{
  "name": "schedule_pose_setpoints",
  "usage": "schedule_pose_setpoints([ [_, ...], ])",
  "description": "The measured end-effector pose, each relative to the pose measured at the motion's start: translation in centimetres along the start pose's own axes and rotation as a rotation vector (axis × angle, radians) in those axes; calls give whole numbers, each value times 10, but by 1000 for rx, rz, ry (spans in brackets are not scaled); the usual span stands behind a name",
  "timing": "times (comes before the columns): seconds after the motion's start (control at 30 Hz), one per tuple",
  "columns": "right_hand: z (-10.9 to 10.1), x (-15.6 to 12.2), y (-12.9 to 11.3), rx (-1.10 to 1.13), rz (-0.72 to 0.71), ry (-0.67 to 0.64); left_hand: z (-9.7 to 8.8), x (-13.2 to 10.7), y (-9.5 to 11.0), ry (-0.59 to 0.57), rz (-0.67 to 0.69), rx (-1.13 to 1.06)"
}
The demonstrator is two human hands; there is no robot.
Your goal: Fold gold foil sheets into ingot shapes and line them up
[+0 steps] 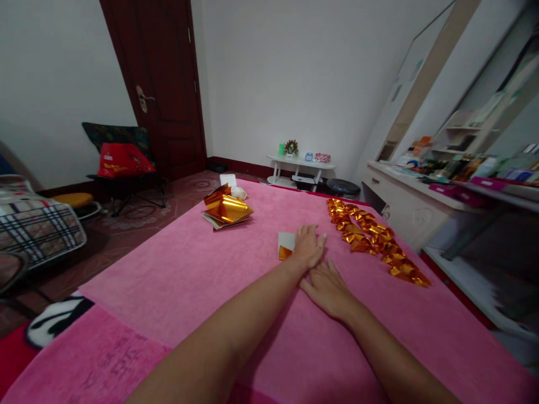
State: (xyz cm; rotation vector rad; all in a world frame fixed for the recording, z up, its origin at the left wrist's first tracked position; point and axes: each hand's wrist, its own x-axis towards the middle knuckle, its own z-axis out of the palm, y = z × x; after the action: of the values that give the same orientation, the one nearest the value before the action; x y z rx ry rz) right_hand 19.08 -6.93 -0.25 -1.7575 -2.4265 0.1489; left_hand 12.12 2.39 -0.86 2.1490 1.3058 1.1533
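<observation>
The left hand [309, 247] lies flat upon the paper [286, 241], its fingers stretched and a little apart. The visible part of the paper, grey with one gold corner, is at nine o'clock of this hand; the rest is hidden under it. The right hand [328, 289] is at about five o'clock of the left one, low over the pink cloth [189, 275]. Its fingers are extended, not closed, and its thumb side meets the left wrist; whether it touches the paper, I cannot tell.

Seen from the hands, a stack [229, 210] of gold sheets lies at ten o'clock, with a white lump [238, 193] just behind it. At two o'clock the folded gold pieces [357, 241] lie in long rows. Far at twelve o'clock stands a white bench [311, 165] with a plant [291, 147]. At ten o'clock, well apart, a red bag [124, 161] rests on a chair [118, 133].
</observation>
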Motion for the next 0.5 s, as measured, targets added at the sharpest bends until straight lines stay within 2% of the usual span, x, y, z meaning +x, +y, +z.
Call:
schedule_pose_setpoints([
  [0.27,0,-1,0,-5,26,27,-12,0,-16,73,-84,162],
  [0.5,0,0,0,-37,51,-22,-31,-4,-39,39,-134,402],
])
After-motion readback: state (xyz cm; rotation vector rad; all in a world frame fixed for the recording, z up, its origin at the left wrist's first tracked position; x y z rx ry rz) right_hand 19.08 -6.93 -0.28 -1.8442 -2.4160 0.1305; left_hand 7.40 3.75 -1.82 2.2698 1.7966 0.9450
